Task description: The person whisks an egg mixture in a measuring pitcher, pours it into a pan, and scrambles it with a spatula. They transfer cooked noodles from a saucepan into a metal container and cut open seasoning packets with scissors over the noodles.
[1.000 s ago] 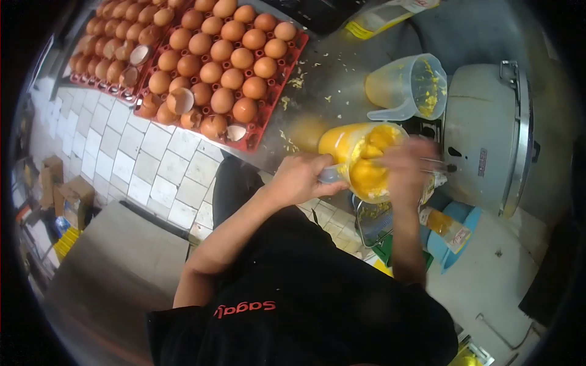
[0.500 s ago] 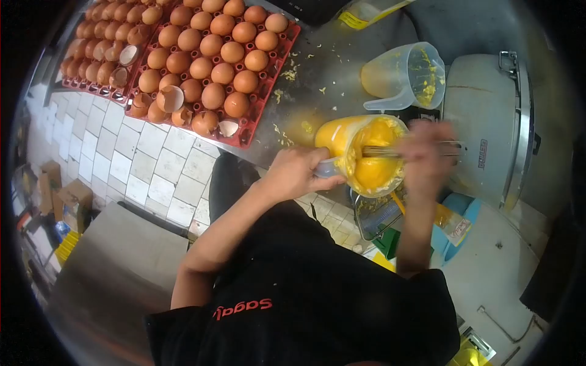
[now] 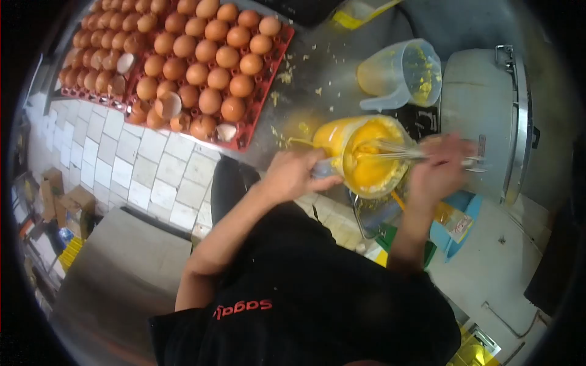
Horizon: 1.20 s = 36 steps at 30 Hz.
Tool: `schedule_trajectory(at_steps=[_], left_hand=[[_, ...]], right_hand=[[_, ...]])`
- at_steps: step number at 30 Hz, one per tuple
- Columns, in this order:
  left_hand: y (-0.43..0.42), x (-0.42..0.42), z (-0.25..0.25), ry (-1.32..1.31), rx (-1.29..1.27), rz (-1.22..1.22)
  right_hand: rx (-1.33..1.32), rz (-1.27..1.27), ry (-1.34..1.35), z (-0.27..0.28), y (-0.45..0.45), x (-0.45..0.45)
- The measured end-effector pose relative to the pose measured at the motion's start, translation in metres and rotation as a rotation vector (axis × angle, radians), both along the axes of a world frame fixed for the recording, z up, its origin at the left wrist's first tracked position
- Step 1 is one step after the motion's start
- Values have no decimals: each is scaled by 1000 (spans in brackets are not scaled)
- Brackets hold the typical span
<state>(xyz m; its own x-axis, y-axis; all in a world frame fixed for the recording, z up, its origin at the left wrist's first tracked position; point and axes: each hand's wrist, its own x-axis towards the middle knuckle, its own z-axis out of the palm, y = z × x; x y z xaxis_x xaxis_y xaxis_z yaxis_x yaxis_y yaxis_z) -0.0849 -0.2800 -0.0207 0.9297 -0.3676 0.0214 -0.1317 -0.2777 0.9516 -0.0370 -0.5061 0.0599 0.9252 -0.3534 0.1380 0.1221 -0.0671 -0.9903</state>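
A clear plastic measuring jug (image 3: pixel 332 135) of yellow egg mixture is tilted, its mouth toward my right side. My left hand (image 3: pixel 296 174) is closed around its handle. In my right hand (image 3: pixel 441 168), somewhat blurred, is a wire whisk (image 3: pixel 400 150); its wires dip into the beaten egg (image 3: pixel 372 165). Pale froth lines the jug's rim. Beyond it on the metal counter lies a second clear jug (image 3: pixel 384 70) on its side, with yellow residue inside.
Red trays (image 3: pixel 259 104) of brown eggs (image 3: pixel 210 100), some of them cracked shells, fill the counter's left. A large lidded metal pot (image 3: pixel 473 116) stands at right, above a blue tub (image 3: pixel 455 235). Yellow scraps dot the metal counter (image 3: pixel 317 67).
The whisk and my right hand have shifted slightly right and down, and more of the whisk wires show. The left hand keeps its hold on the jug handle. The view has shifted a little.
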Motion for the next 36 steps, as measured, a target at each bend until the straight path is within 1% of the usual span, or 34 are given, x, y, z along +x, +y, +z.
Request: schedule_trajectory(at_steps=[2,4,6,7,9,10,11,12,14,16,18,21,24,25,27,29,31,34,35,36], left_hand=[[-1,7,-1,-54,12,-13],[1,7,-4,-49,-6,-25],[4,2,-6,-37,-2,-29],[5,11,-7,-72,7,-8],[0,7,-5,-96,-5,-22],[-2,4,-4,-61,-13,-41],[-1,9,-5,-45,-12,-44],[2,8,-3,-12,-8,-60],[3,10,-2,-39,3,-46],[0,6,-5,-56,-15,-39],[0,6,-5,-8,14,-73],[1,7,-4,-4,31,-84],[1,7,-4,-6,27,-79],[1,7,-4,-4,25,-77],[1,7,1,10,4,-61],[1,10,5,5,2,-53],[1,10,7,-13,17,-54],[3,10,6,-9,7,-62],[3,11,5,-20,9,-55],[3,10,4,-23,9,-53]], right_hand=[[-401,219,361,-4,25,-8],[-382,218,303,26,29,0],[-214,111,62,31,35,-14],[-127,68,-92,31,37,-7],[-296,243,188,11,36,-10],[-382,337,336,8,36,-12],[-412,287,332,22,29,-11],[-289,217,264,43,31,-13],[-44,98,102,79,30,-6],[23,200,-76,113,22,-6],[126,104,-161,144,16,-12],[131,214,-284,170,4,-20],[221,221,-289,165,15,-24],[249,228,-237,156,17,-24],[303,239,-126,120,23,-23],[245,147,40,84,53,-22],[-223,225,117,36,59,-23],[-438,431,242,25,54,-12],[-241,223,282,38,48,-10],[-80,173,141,36,44,-14]])
